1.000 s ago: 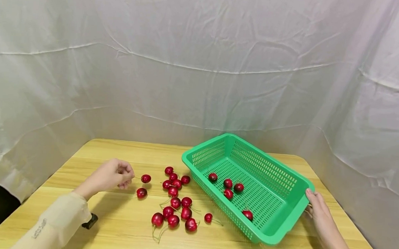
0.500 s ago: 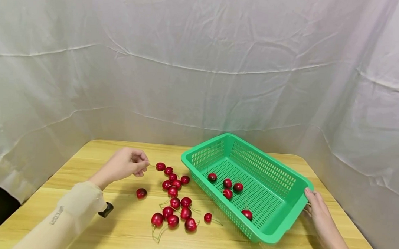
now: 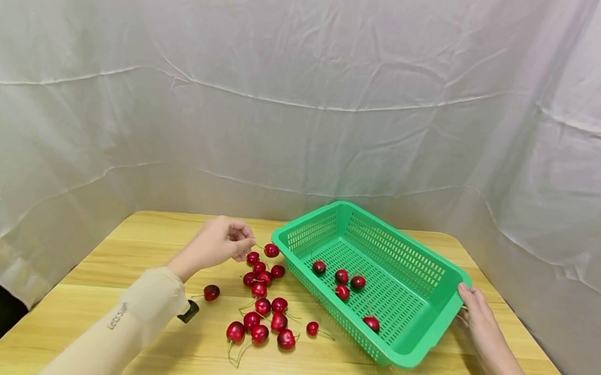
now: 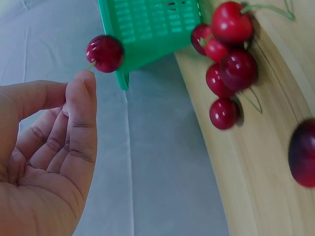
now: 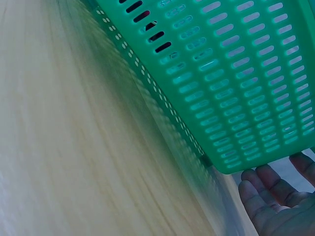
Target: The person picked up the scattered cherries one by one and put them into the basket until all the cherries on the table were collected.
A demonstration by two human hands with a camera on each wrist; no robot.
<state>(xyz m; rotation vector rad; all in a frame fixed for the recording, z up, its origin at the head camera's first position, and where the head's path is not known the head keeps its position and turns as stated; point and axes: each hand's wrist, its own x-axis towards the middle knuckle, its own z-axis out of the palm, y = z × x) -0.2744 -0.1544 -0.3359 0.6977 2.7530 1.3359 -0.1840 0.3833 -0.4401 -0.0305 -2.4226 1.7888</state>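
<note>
Between thumb and forefinger my left hand [image 3: 219, 245] pinches the stem of a dark red cherry [image 3: 271, 250]. The cherry hangs beside the left corner of a green plastic basket [image 3: 447, 328]. In the left wrist view that cherry [image 4: 105, 53] overlaps the basket's rim; whether they touch I cannot tell. My right hand [image 3: 486, 327] grips the basket's right end, thumb on the rim. Seen by the right wrist camera, the other fingers [image 5: 278, 184] curl beneath the edge. Several cherries [image 3: 342, 276] lie on the basket's slotted floor.
Several loose cherries [image 3: 262, 306], some with green stems, are scattered on the wooden table [image 3: 197, 351] left of the basket. One cherry [image 3: 211, 292] lies apart, near the left sleeve [image 3: 139, 314]. A pale cloth [image 3: 303, 126] hangs behind the table and at both sides.
My left hand has carried the cherry by its stem to the right and slightly up, from the table's left part to the basket's corner. The right hand and basket have stayed nearly still.
</note>
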